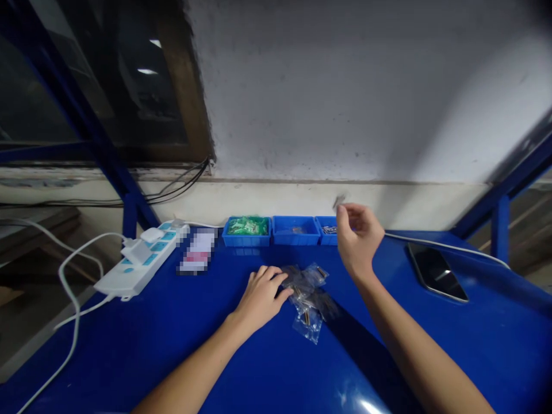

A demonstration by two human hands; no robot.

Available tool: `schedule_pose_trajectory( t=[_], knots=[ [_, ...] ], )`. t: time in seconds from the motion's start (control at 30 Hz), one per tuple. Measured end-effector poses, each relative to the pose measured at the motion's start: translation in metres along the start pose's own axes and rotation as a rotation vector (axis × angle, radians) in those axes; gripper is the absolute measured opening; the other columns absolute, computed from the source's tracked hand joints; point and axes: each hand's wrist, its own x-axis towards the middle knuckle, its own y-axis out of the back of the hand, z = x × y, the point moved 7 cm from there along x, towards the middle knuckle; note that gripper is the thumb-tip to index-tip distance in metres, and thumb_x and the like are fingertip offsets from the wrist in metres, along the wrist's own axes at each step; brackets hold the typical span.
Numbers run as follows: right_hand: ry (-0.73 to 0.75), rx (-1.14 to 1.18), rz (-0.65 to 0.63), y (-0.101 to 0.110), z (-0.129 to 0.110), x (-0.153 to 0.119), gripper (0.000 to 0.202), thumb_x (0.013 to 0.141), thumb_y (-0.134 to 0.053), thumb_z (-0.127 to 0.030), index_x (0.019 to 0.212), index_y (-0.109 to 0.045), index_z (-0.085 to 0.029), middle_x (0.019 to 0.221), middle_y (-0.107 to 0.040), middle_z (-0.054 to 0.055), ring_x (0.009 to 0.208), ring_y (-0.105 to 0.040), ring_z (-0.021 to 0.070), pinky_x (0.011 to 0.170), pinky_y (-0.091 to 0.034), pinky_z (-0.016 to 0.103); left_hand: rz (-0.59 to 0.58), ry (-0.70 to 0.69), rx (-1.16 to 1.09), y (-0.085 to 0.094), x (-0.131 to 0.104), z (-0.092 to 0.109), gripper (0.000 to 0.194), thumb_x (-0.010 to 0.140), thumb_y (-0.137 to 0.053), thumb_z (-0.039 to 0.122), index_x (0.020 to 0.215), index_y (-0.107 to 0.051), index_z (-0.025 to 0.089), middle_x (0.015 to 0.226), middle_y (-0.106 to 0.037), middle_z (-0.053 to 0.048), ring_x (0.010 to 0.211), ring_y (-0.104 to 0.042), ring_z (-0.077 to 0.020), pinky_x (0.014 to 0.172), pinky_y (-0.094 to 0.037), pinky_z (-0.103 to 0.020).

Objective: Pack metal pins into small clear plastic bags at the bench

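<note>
Several small clear plastic bags [308,322] with thin dark and brass-coloured pieces inside lie in a loose pile on the blue table [259,368]. My left hand [268,290] rests at the pile's left edge, thumb and fingers apart, the tips touching the bags. Above the right-hand bin, my right hand [360,233] is raised with thumb and forefinger pinched. A small greyish silver piece [339,201] sticks up from that pinch, blurred, so its kind is unclear. Partly behind this hand is a blue bin [326,237] of thin metal parts.
Left of that bin stand a blue bin [296,237] with a small clear bag in it and another [246,241] with green packets. A white power strip [138,270] with cords and a blurred-out card [198,251] are on the left. A phone [436,273] lies right.
</note>
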Motion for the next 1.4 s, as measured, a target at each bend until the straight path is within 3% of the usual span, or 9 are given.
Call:
schedule_pose_trajectory(
  t=[0.07, 0.2, 0.33, 0.57, 0.8, 0.93, 1.2, 1.3, 1.4],
  knots=[
    [0.209, -0.245, -0.085, -0.018, -0.005, 0.007, 0.02, 0.086, -0.05, -0.031, 0.087, -0.064, -0.017, 0.078, -0.06, 0.006, 0.069, -0.054, 0.0155, 0.069, -0.043, 0.03, 0.004, 0.004, 0.01, 0.001, 0.0, -0.001, 0.02, 0.088, -0.05, 0.03, 0.104, -0.061, 0.024, 0.105, -0.062, -0.004, 0.1, -0.052, -0.0238, 0.08, -0.04, -0.04],
    [0.359, -0.604, -0.63, -0.063, 0.018, -0.03, 0.026, 0.085, -0.052, -0.03, 0.102, -0.066, -0.015, 0.087, -0.064, 0.012, 0.085, -0.056, 0.0248, 0.074, -0.043, 0.034, 0.006, -0.004, 0.027, 0.005, 0.002, -0.003, 0.012, 0.086, -0.054, 0.024, 0.094, -0.062, 0.025, 0.096, -0.064, -0.001, 0.095, -0.053, -0.022, 0.078, -0.038, -0.037],
    [0.27, -0.514, -0.857, -0.052, 0.026, -0.081, 0.03, 0.087, -0.049, -0.034, 0.105, -0.066, -0.016, 0.089, -0.066, 0.01, 0.086, -0.057, 0.0242, 0.079, -0.043, 0.035, 0.032, 0.0, 0.026, 0.006, 0.004, -0.004, 0.007, 0.084, -0.055, 0.023, 0.085, -0.062, 0.023, 0.09, -0.064, -0.001, 0.088, -0.054, -0.0204, 0.076, -0.039, -0.034],
    [-0.353, 0.063, -0.912, -0.035, 0.023, -0.102, 0.046, 0.09, -0.037, -0.049, 0.09, -0.068, -0.015, 0.074, -0.067, 0.006, 0.068, -0.06, 0.0179, 0.064, -0.043, 0.029, 0.195, 0.145, -0.302, 0.018, 0.004, -0.011, 0.009, 0.088, -0.047, 0.022, 0.086, -0.056, 0.022, 0.075, -0.064, 0.002, 0.068, -0.059, -0.0136, 0.063, -0.042, -0.024],
    [-0.762, 0.51, -0.674, -0.037, 0.025, -0.109, 0.045, 0.07, -0.07, -0.036, 0.107, -0.056, -0.017, 0.067, -0.063, -0.002, 0.063, -0.059, 0.0137, 0.063, -0.045, 0.026, 0.286, -0.112, -0.409, 0.033, -0.001, 0.022, 0.012, 0.089, -0.047, 0.021, 0.088, -0.059, 0.021, 0.09, -0.065, -0.003, 0.088, -0.058, -0.0165, 0.08, -0.043, -0.029],
    [-0.614, 0.422, -0.67, -0.03, 0.018, -0.106, 0.026, 0.075, -0.065, -0.032, 0.095, -0.056, -0.018, 0.078, -0.068, 0.005, 0.074, -0.064, 0.0188, 0.069, -0.048, 0.032, 0.24, -0.066, -0.416, 0.03, -0.001, 0.018, 0.014, 0.088, -0.049, 0.025, 0.085, -0.061, 0.02, 0.089, -0.064, -0.004, 0.088, -0.055, -0.0179, 0.084, -0.04, -0.033],
    [0.328, 0.166, -0.799, -0.017, -0.041, -0.112, 0.016, 0.079, -0.054, -0.01, 0.082, -0.064, -0.022, 0.115, -0.053, 0.008, 0.117, -0.043, 0.0245, 0.095, -0.039, 0.044, -0.049, 0.384, -1.016, -0.001, 0.001, -0.012, 0.04, 0.087, -0.044, 0.047, 0.074, -0.061, 0.014, 0.06, -0.052, 0.001, 0.056, -0.046, -0.0103, 0.052, -0.032, -0.022],
    [0.387, 0.101, -0.816, -0.018, -0.043, -0.118, 0.017, 0.079, -0.054, -0.01, 0.086, -0.064, -0.022, 0.119, -0.047, 0.009, 0.122, -0.034, 0.0276, 0.097, -0.035, 0.049, -0.049, 0.384, -1.129, 0.0, 0.002, -0.013, 0.027, 0.084, -0.054, 0.04, 0.077, -0.059, 0.014, 0.06, -0.052, 0.003, 0.053, -0.044, -0.0078, 0.049, -0.03, -0.019],
    [0.213, 0.001, -0.831, -0.023, -0.027, -0.115, 0.013, 0.079, -0.059, -0.021, 0.089, -0.065, -0.022, 0.117, -0.046, 0.011, 0.115, -0.039, 0.0295, 0.093, -0.035, 0.05, 0.179, 0.306, -0.974, 0.021, 0.003, -0.021, 0.019, 0.084, -0.055, 0.034, 0.086, -0.059, 0.016, 0.071, -0.059, 0.0, 0.059, -0.051, -0.0094, 0.055, -0.038, -0.021]
  ],
)
